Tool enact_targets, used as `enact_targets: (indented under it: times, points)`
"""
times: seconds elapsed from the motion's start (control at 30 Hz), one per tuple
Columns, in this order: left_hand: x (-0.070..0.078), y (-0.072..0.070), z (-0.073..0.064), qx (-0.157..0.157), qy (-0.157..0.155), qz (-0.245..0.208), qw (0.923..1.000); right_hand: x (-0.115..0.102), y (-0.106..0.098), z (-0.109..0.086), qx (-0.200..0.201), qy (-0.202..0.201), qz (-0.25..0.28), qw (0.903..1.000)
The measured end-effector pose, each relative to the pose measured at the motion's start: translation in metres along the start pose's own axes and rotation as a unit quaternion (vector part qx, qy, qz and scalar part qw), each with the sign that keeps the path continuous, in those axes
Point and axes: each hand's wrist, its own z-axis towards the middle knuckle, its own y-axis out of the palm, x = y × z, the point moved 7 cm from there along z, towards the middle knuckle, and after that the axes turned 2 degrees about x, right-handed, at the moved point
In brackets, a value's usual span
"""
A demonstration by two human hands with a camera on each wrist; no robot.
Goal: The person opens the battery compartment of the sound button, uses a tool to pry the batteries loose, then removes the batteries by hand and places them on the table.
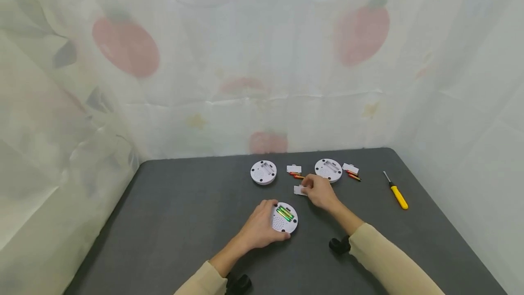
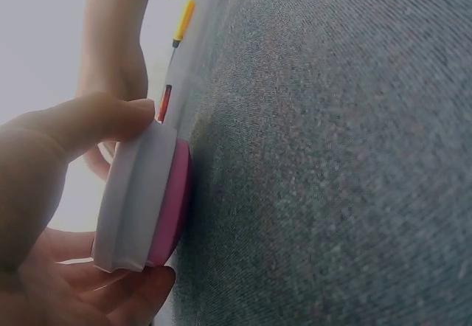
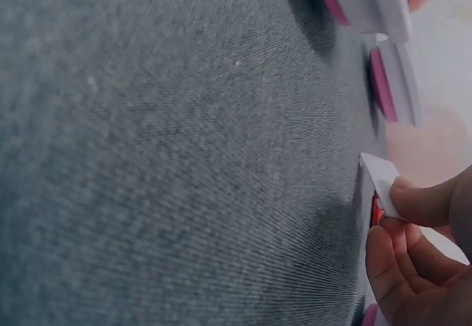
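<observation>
My left hand [image 1: 260, 226] grips a round white device [image 1: 279, 225] by its edge, thumb on the near side and fingers on the far side. Its underside faces up, and two green batteries [image 1: 285, 213] lie in the open compartment. In the left wrist view the device [image 2: 136, 193] shows a pink lower face close over the table. My right hand [image 1: 320, 190] pinches a small white battery cover [image 1: 299, 190] between thumb and fingers. The right wrist view shows this cover [image 3: 381, 181] tilted, one edge near the tabletop.
Two more round white devices [image 1: 259, 177] [image 1: 323, 170] lie at the back with bare compartments. Beside them are white covers [image 1: 294, 168] [image 1: 350, 167] and red-and-black batteries [image 1: 354, 176]. A yellow-handled screwdriver [image 1: 399, 197] lies at the right of the dark grey table [image 1: 184, 213]. Printed curtains surround it.
</observation>
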Motion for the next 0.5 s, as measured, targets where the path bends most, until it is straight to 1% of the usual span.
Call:
enact_targets:
  times: [0.17, 0.37, 0.5]
  points:
    - [0.001, 0.0, -0.001, 0.003, 0.002, -0.002, 1.0, 0.006, 0.004, 0.005, -0.007, 0.002, -0.042, 0.9991]
    - [0.002, 0.0, -0.002, 0.003, 0.003, -0.004, 1.0, 0.009, 0.012, 0.009, -0.039, -0.009, -0.097, 0.9945]
    - [0.002, -0.001, -0.002, -0.001, 0.004, -0.002, 1.0, 0.007, 0.016, 0.009, -0.05, -0.011, -0.118, 0.9917]
